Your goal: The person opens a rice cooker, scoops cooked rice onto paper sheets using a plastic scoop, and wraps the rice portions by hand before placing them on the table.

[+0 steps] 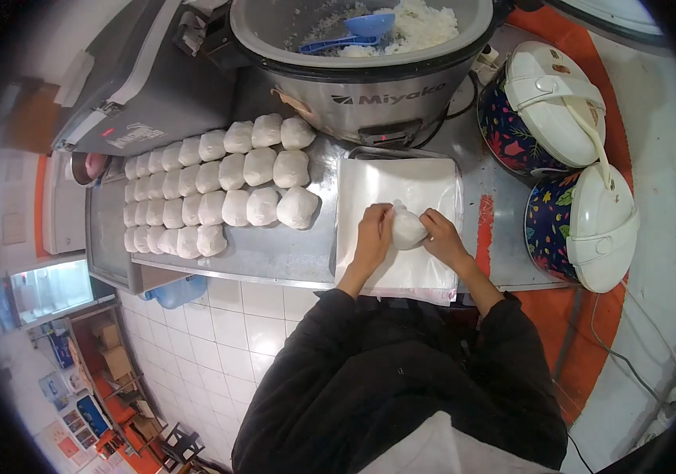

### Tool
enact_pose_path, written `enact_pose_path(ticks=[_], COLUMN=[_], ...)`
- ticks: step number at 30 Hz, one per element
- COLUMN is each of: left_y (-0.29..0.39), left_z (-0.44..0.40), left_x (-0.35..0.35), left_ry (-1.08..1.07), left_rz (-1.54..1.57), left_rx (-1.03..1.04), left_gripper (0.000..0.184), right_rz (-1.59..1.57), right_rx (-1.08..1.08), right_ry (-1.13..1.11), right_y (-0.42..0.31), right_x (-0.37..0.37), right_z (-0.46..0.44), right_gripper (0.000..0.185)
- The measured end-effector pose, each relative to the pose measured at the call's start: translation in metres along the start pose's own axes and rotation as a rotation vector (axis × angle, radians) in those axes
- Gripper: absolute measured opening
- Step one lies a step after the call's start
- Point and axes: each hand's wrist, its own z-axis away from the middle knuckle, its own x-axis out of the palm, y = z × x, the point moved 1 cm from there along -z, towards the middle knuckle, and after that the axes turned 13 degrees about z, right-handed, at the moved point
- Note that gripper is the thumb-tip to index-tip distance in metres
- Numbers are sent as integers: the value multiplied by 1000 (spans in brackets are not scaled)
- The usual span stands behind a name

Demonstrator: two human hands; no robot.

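A round white paper-wrapped bundle is held between my two hands over a stack of white paper sheets. My left hand grips its left side, and my right hand pinches its right edge. To the left, several similar white wrapped bundles stand in rows on the metal table. Behind the paper is a large Miyako rice cooker, open, with white rice and a blue scoop inside.
Two patterned containers with white lids stand at the right. A dark grey box is at the back left. The metal table's front edge runs before me. Cables hang at the right.
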Motion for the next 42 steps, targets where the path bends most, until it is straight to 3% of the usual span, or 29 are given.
enact_pose_path(ticks=[2,4,5,6,7,9,12,14,15,16,18,20,21,22,23,24,26,27,28,30,31,34,35,37,40,42], left_y=[25,29,27,27,27,28,38,67,73,84,101,111,122,127,131,131,122,118,113,103,99,78,65,54,2,-45], left_z=[11,13,10,8,10,13,20,21,22,22,19,17,13,13,13,14,28,35,44,57,62,74,77,77,73,72], left_x=[8,7,3,0,-1,3,9,-1,-9,-17,-29,-48,-58,-63,-66,-68,-77,-81,-86,-99,-110,-158,-177,-220,-256,-268], left_ry=[37,28,-20,-73,-74,-60,-62,-77,-59,-44,-4,-77,-63,-46,-156,-263,-266,-254,-241,-138,-54,204,303,434,536,539], left_rz=[-171,-173,138,450,449,1430,1403,1478,1085,694,770,303,50,41,106,173,137,198,262,316,339,284,293,36,52,-352], left_rx=[201,163,-81,-333,-337,-646,-692,-698,-561,-420,-352,56,354,352,276,201,115,-43,-201,-187,-217,-311,-350,-375,-430,-308], left_gripper=[48,55,57,60,60,57,57,50,47,43,37,42,49,49,44,41,39,40,41,40,38,34,35,37,43,56], right_rz=[-30,-177,-172,-391,-610,-640,-754,-1130,-1335,-1334,-1661,-1607,-1608,-1600,-1608,-1606,-1548,-1459,-1459,-701,-510,-721,-842,-801,-817,-878], right_rx=[55,148,139,228,324,263,207,484,653,658,636,651,778,902,914,903,887,642,636,426,307,360,437,465,503,515], right_ry=[-21,-110,-99,91,277,237,183,329,409,410,354,301,193,79,-84,-107,-411,-455,-485,-345,-236,-114,-83,-18,16,-16], right_y=[-2,-7,-11,-24,-33,-40,-56,-68,-82,-84,-89,-95,-101,-106,-102,-100,-98,-97,-97,-101,-110,-128,-132,-124,-117,-123], right_x=[-3,-8,-10,-18,-23,-27,-30,-27,-33,-31,-28,-24,-22,-20,-12,-8,4,10,17,22,20,18,12,16,18,20], right_z=[0,0,-4,-7,-4,1,0,-6,-17,-19,-23,-21,-21,-19,-12,-8,-3,-8,-10,-23,-33,-57,-63,-66,-71,-74], right_gripper=[34,36,36,34,31,30,19,9,21,21,25,27,30,34,37,37,37,38,38,47,61,62,51,46,37,32])
